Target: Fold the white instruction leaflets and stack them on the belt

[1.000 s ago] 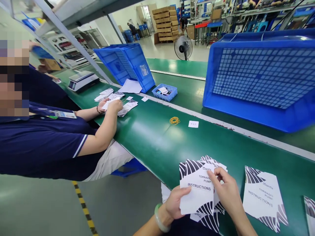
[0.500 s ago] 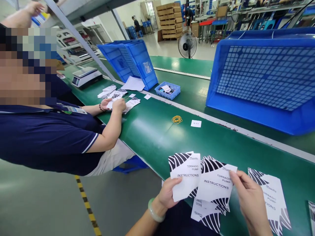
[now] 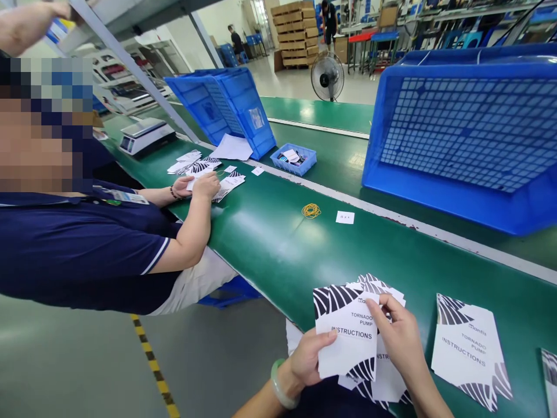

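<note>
My left hand (image 3: 307,356), with a pale green bangle at the wrist, grips white instruction leaflets (image 3: 346,353) with black stripes, thumb on the front one. The print reads "Tornado Pump Instructions". My right hand (image 3: 401,338) pinches the upper right corner of that front leaflet. Behind and below, more leaflets (image 3: 389,376) lie fanned out, partly covered by my hands. To the right, a stack of the same leaflets (image 3: 465,347) rests on the green bench (image 3: 278,255).
Farther up the bench are yellow rubber bands (image 3: 311,211), a small marked card (image 3: 345,217) and a small blue basket (image 3: 293,159). A large blue crate (image 3: 444,200) stands tilted at the right, another (image 3: 261,128) farther left. A co-worker (image 3: 108,244) handles leaflets at the left.
My right hand has moved left, bringing a leaflet from the fanned pile over the ones in my left hand. The view has shifted slightly.
</note>
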